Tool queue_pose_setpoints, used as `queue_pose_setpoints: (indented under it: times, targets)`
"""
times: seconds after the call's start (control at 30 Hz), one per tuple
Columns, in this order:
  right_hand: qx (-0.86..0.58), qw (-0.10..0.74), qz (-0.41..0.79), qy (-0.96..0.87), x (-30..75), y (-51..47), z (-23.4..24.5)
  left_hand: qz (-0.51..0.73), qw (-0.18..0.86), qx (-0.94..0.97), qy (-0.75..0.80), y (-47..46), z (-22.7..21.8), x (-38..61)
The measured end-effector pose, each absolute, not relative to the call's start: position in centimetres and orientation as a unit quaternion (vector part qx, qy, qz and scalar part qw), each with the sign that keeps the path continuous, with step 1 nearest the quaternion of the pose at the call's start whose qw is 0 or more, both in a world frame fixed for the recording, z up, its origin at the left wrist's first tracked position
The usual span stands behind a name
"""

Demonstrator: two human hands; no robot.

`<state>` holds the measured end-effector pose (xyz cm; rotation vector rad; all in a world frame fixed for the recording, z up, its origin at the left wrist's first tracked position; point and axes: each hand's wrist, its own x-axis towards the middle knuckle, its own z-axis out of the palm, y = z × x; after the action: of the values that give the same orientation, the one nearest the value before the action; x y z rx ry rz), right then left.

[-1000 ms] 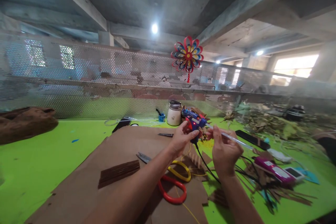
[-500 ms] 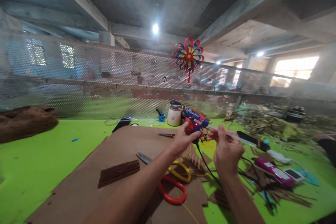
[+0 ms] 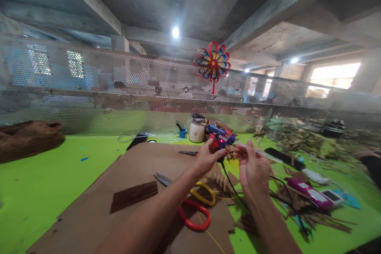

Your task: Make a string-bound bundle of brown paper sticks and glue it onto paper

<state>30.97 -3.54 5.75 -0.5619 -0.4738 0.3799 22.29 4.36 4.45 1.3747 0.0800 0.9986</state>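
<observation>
blue-and-red glue gun, clasped in left hand, right hand at clear stick, its grip unclear

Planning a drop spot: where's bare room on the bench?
Widest: the green tabletop at left, between brown bundle and brown sheet, bar a blue scrap and specks. Smaller: the sheet left of the dark brown strip. Crowded: right of the right hand, with the magenta device and cables; also around the red-and-yellow-handled scissors.

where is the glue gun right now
In the head view, the glue gun is right of centre, held in the left hand, just right of the white jar.
</observation>
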Motion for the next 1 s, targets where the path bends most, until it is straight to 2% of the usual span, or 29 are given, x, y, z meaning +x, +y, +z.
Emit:
queue_pose_setpoints:
  times: [0.6,0.83,1.0]
  targets:
    - [-0.283,0.907,0.248,-0.19,31.5,-2.9,5.0,0.468,0.639,0.606,0.074,4.9,3.5,22.9]
    - [-0.337,0.839,0.368,-0.214,30.6,-2.1,3.7,0.487,0.606,0.603,0.178,7.2,2.1,23.6]
    - [-0.388,0.807,0.368,-0.25,30.4,-1.7,2.7,0.495,0.588,0.595,0.235,8.9,0.9,23.8]
